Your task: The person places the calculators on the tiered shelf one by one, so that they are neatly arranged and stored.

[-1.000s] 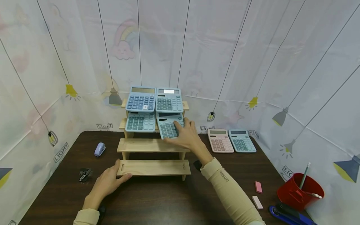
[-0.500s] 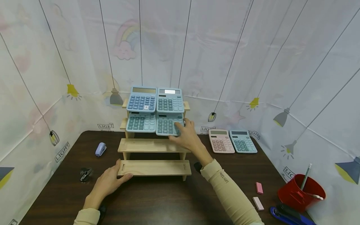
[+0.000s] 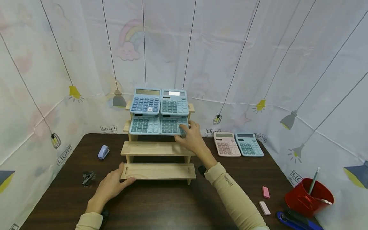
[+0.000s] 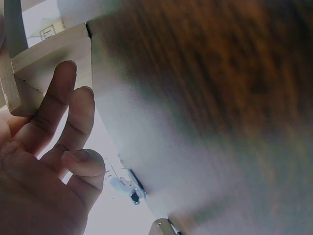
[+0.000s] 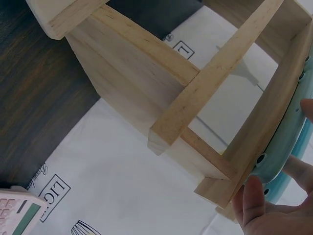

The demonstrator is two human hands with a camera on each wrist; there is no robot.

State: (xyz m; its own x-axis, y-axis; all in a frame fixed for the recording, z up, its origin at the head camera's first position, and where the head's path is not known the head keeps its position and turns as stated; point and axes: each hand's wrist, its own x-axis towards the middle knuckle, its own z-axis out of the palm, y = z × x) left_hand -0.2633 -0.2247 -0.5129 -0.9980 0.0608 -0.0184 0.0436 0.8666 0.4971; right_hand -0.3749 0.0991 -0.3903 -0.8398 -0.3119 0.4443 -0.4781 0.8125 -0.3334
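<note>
A stepped wooden stand holds several blue and teal calculators on its upper two steps. My right hand grips the right side of a teal calculator on the second step from the top. In the right wrist view, fingers and thumb close around the edge of that teal calculator. Beside it lies another teal calculator; above are a blue calculator and a teal one with a shining display. My left hand holds the bottom step's left end, thumb at the front edge.
A pink calculator and a teal one lie right of the stand. A lilac stapler and a small black staple remover sit left. At right are a red cup with pencils, two erasers and a blue stapler.
The teal calculator in my right hand was tilted with its lower end hanging forward; it has straightened and slid back onto the step, level with its neighbour. My left hand stays put.
</note>
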